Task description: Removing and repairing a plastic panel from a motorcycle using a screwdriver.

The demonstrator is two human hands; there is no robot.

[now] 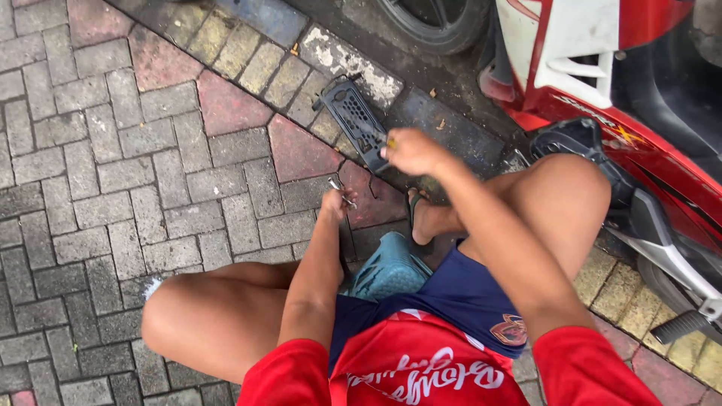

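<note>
On paving at 12 o'clock from the seated person lies a black plastic panel (355, 120), flat, oblong, w/ a grid of small slots and a raised rim; it straddles the painted kerb (342, 56) and the brick pavers (135, 150).

Right hand (412, 150): closed in a fist grip at the panel's near end, approx. 1 o'clock, touching it. A small yellowish tip shows at the fingers; what tool it belongs to cannot be told.

Left hand (337, 201): curled shut around small metal pieces (336, 185), thin and shiny, at approx. 11 o'clock, just short of the panel, not touching it.

Surroundings:
- Scooter (602, 68), red/white glossy bodywork, at 2 o'clock; black footpeg and underside parts close beside the right knee.
- Tyre (429, 22), black rubber, at 12 o'clock beyond the kerb.
- Teal perforated sandal (387, 271) under the body, between the legs.
- Bare foot in a dark flip-flop (425, 218), just below the right hand.

Obstruction: the right forearm and knee cover the ground btw. panel and scooter. Pavers are rough, grey w/ reddish patches, joints dirty.
</note>
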